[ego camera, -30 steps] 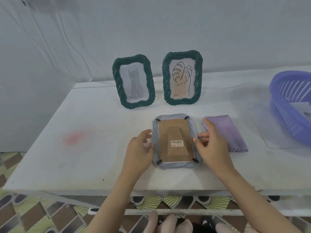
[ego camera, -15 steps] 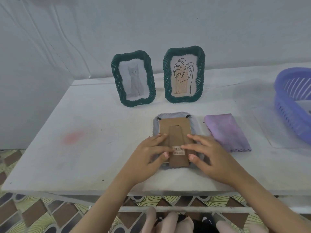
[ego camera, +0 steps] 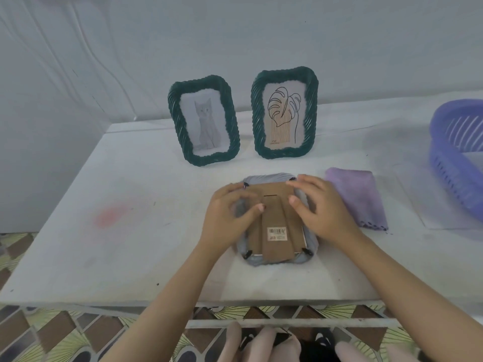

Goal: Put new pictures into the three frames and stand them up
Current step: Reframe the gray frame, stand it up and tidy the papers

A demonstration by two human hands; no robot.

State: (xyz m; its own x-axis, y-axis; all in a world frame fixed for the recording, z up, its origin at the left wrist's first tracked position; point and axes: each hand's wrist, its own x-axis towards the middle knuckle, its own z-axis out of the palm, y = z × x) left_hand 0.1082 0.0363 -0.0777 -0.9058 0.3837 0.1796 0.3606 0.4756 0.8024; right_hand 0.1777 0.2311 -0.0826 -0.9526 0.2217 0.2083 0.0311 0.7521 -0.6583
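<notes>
A white barcode sticker [ego camera: 277,234] on the brown cardboard stand of the face-down grey frame [ego camera: 277,259] reads "200" beneath its bars. Small print at the foot of the leaf drawing [ego camera: 283,117] is too tiny to read.

The grey frame [ego camera: 277,259] lies face down on the table [ego camera: 130,231], so its picture side is hidden. The left hand [ego camera: 227,220] and the right hand [ego camera: 324,212] cover the upper corners of its cardboard back [ego camera: 277,226]. The barcode label [ego camera: 277,233] is too small to read. The right edge cuts off the purple basket [ego camera: 454,163]. The fingertips [ego camera: 260,207] look blurred.
</notes>
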